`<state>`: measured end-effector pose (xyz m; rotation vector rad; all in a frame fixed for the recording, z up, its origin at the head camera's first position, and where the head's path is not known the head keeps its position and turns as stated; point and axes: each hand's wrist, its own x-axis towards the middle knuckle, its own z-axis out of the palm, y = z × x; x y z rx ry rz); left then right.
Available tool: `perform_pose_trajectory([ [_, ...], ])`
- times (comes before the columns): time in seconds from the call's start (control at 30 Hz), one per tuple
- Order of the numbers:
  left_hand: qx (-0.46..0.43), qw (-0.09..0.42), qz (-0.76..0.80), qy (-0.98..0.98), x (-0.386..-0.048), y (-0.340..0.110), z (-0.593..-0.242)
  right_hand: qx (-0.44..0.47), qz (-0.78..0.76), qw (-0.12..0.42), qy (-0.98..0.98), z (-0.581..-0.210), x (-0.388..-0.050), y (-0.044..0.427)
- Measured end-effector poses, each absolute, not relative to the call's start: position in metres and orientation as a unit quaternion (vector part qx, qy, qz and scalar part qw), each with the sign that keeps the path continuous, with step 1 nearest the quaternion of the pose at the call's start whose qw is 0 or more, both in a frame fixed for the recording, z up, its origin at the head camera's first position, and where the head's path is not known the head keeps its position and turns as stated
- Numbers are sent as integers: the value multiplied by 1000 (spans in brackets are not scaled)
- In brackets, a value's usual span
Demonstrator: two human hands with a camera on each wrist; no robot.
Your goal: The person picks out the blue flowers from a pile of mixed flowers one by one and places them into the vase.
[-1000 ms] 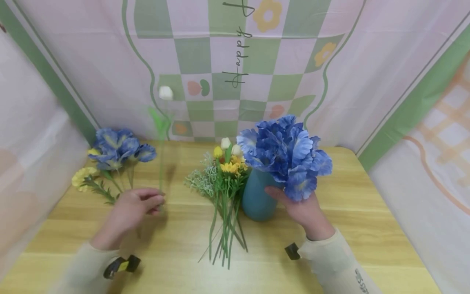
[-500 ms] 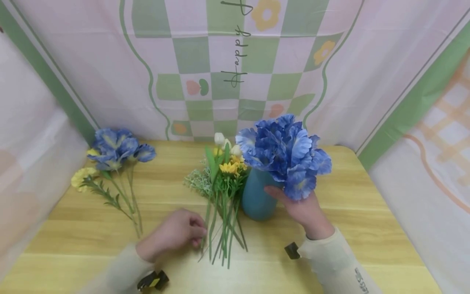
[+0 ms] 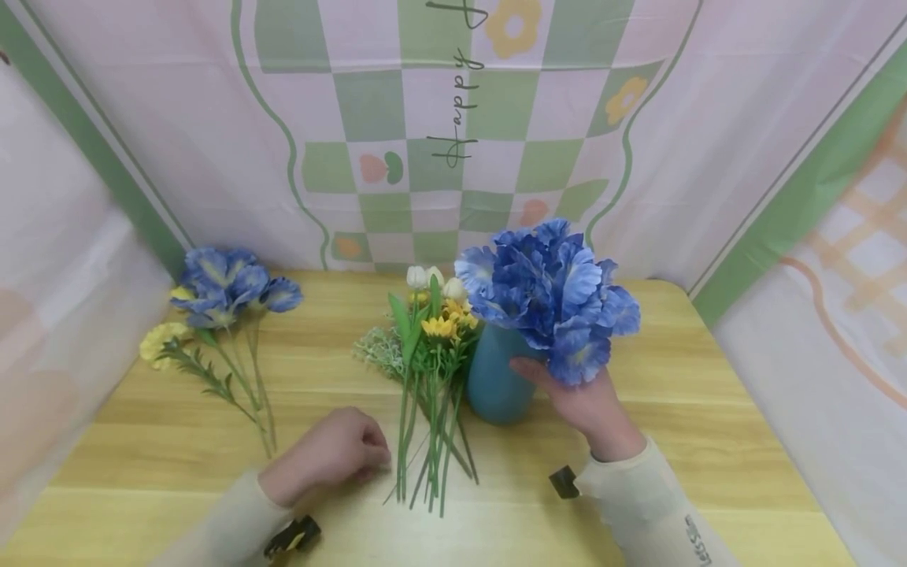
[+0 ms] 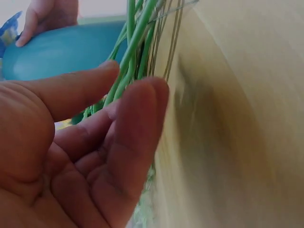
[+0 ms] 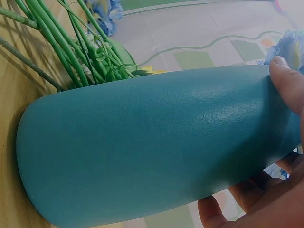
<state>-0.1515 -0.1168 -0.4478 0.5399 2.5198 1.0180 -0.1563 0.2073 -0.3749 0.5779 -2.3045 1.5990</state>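
Note:
My right hand (image 3: 591,417) grips the neck of a blue-green vase (image 3: 496,378); in the right wrist view its thumb and fingers lie around the vase (image 5: 142,147). Large blue artificial flowers (image 3: 546,291) stand in the vase and hide its mouth. Just left of the loose flower stems (image 3: 434,441), my left hand (image 3: 336,447) hovers low over the table. The left wrist view shows loosely bent fingers (image 4: 135,128) with nothing between them and the thumb, and green stems (image 4: 135,47) behind. A white tulip (image 3: 416,277) lies at the left side of this bunch.
Yellow flowers (image 3: 441,327) and pale green sprigs (image 3: 383,352) lie in the middle bunch. Further left are blue flowers (image 3: 223,287) and a yellow carnation-like flower (image 3: 164,342). A printed cloth (image 3: 496,173) hangs behind the wooden table (image 3: 567,512).
My left hand has carried a white tulip rightward from the left side, laid it on the middle bunch and let go. My right hand has stayed on the vase.

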Motion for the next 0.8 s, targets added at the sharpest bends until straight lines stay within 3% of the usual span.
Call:
perform_pose_trajectory([
  [0.1, 171, 136, 323, 921, -156, -126, -444, 196, 552, 137, -799, -375, -156, 207],
  [0.33, 84, -38, 174, 980, -171, -175, -434, 194, 545, 139, -804, -373, -155, 207],
  [0.47, 51, -85, 112, 989, -180, -207, -430, 195, 539, 142, -807, -373, -155, 207],
  [0.57, 93, -87, 65, 990, -187, -228, -432, 193, 540, 141, -807, -373, -154, 208],
  [0.67, 106, -57, 79, 990, -194, -241, -435, 192, 541, 139, -807, -373, -154, 207],
  [0.8, 27, 5, 160, 987, -201, -248, -439, 199, 543, 138, -804, -373, -155, 207],
])
